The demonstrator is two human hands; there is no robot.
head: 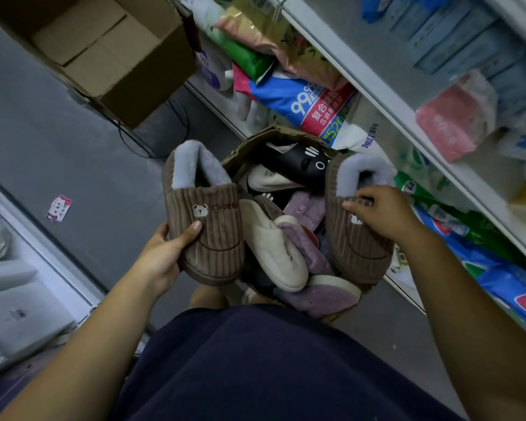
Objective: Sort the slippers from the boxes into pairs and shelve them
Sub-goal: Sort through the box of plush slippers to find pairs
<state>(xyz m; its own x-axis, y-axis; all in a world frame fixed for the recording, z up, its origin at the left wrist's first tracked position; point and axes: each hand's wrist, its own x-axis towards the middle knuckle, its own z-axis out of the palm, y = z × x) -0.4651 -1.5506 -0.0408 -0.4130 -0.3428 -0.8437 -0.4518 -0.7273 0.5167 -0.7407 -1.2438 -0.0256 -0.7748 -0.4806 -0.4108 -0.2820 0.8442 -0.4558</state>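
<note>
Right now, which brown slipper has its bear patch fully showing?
The slipper in the left hand: its bear patch and lettering are uncovered. On the other slipper, the right hand covers most of the patch.

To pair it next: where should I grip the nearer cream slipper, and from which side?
Probably grip the nearer cream slipper across its broad near end, from above: it lies topmost in the box, with purple slippers against its right side.

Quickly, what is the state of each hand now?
Left hand: grips the brown bear slipper.
Right hand: grips the matching slipper.
</note>
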